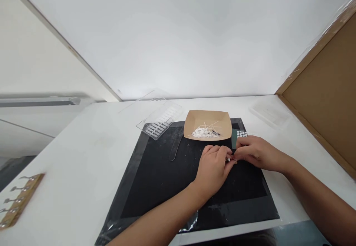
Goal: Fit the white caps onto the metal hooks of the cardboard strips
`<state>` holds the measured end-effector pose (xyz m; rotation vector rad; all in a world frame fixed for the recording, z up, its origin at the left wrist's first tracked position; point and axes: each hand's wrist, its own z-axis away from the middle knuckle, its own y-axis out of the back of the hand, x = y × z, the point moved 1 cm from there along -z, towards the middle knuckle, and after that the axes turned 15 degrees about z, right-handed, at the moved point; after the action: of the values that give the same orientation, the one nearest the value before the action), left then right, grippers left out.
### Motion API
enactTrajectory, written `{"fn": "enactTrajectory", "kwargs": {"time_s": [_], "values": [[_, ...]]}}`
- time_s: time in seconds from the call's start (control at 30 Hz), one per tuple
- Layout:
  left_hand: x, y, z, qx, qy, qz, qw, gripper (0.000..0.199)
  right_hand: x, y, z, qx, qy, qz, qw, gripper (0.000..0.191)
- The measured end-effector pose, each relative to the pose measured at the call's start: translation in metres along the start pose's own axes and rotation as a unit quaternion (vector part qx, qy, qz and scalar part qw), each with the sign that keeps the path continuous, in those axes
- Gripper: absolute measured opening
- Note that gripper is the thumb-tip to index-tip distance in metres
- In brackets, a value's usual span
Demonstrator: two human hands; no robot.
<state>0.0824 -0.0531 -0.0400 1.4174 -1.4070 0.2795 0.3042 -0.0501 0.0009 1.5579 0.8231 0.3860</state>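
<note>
Over the black mat (167,186), my left hand (213,168) is closed in a pinch on a small white piece (228,159). My right hand (256,152) meets it fingertip to fingertip, also pinched, at the piece's right end. Whatever sits between the right fingertips is too small to make out. Just beyond the hands stands a brown paper tray (207,117) with a heap of white scraps and thin strips (205,131) in it. A dark green card with white squares (234,138) lies partly behind my right hand.
A clear plastic box (157,123) with rows of white pieces overlaps the mat's far left corner. Near it lies a dark flat strip (176,146). A clear lid (269,113) is at the back right, beside a cardboard panel (325,86). A wooden hook rack (26,197) sits far left.
</note>
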Motion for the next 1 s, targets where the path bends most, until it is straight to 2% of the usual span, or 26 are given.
{"fn": "enactTrajectory", "kwargs": {"time_s": [0.3, 0.5, 0.73, 1.0], "values": [[-0.001, 0.003, -0.001, -0.020, -0.012, -0.027, 0.999, 0.019, 0.002, -0.002, 0.001, -0.007, 0.004, 0.009, 1.000, 0.029], [-0.004, 0.003, 0.001, -0.017, -0.020, -0.021, 0.999, 0.020, 0.005, -0.007, 0.002, -0.014, 0.004, -0.065, 0.998, 0.026], [-0.007, 0.006, 0.000, -0.024, -0.046, -0.029, 0.998, 0.014, 0.007, -0.011, 0.003, -0.014, -0.002, -0.060, 0.998, 0.025], [-0.008, 0.019, 0.002, -0.035, -0.068, -0.034, 0.996, 0.025, 0.009, -0.010, 0.001, -0.011, -0.008, -0.111, 0.994, 0.023]]}}
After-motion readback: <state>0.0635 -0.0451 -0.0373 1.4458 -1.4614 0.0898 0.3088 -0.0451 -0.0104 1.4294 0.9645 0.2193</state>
